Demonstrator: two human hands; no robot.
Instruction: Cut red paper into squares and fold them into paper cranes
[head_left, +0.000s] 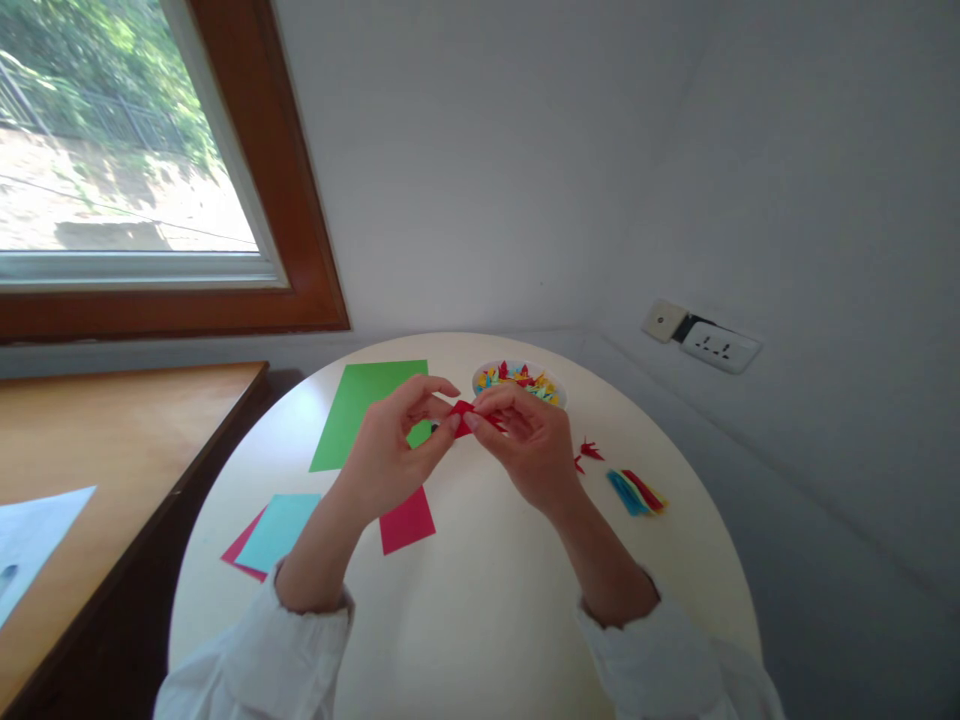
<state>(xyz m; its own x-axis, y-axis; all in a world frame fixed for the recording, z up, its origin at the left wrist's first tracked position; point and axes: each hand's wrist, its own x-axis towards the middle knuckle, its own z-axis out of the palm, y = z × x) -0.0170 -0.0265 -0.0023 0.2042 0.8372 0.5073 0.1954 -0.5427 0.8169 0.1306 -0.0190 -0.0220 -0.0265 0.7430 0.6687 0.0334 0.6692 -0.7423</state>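
Observation:
A small piece of folded red paper is held up over the round white table. My left hand pinches its left side between thumb and fingers. From the other side, my right hand is closed on the same paper, and its fingers hide part of the folds. Below my left wrist lies a flat red paper square. Behind my hands is a bowl full of small folded paper pieces in red, yellow, blue and white. Small red folded paper pieces lie just right of my right hand.
A green sheet lies at the back left, with a small dark object by my left fingers. Light blue paper overlaps pink paper. Coloured folded strips lie at the right. A wooden desk stands left.

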